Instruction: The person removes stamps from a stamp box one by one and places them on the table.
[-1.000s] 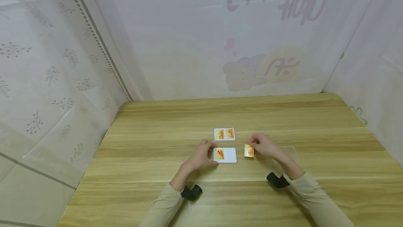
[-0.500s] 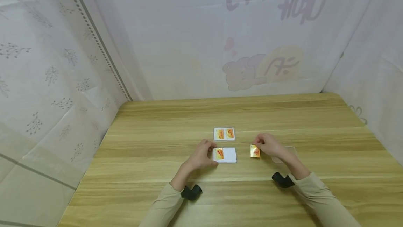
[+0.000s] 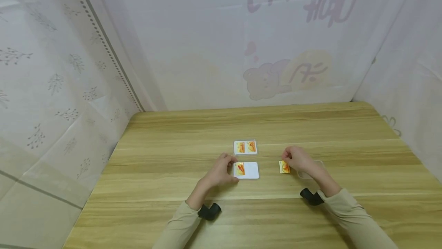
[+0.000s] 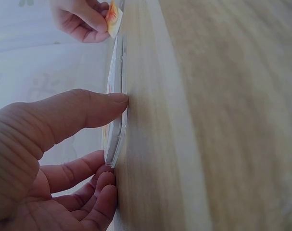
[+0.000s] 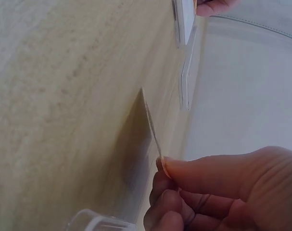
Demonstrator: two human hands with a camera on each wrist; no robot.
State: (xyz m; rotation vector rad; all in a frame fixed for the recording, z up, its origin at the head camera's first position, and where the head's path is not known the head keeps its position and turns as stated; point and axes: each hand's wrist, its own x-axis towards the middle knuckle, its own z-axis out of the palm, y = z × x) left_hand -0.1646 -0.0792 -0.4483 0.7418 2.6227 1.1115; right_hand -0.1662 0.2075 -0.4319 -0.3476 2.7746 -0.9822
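Note:
My left hand [image 3: 221, 171] holds a flat white case [image 3: 253, 170] by its edges, thumb on the near side and fingers at the far left. An orange picture [image 3: 239, 169] covers the left half of the case, and the right half is plain white. In the left wrist view the thumb [image 4: 83, 113] lies along the case's edge. To the right, my right hand [image 3: 299, 160] pinches a small square orange and yellow picture card [image 3: 284, 167] by its upper right corner. In the right wrist view this card [image 5: 150, 122] appears thin, tilted edge-on, with its shadow on the table.
Behind the held case lies a second flat case [image 3: 245, 147] with two orange pictures side by side. A clear plastic piece [image 3: 304, 175] lies partly under the right wrist. All of this rests on the wooden table [image 3: 172, 137], with printed curtains [image 3: 193, 49] behind.
My right hand has drawn the picture card to the right, away from the white case, and the card's tilt has shifted. The left hand stays at the case.

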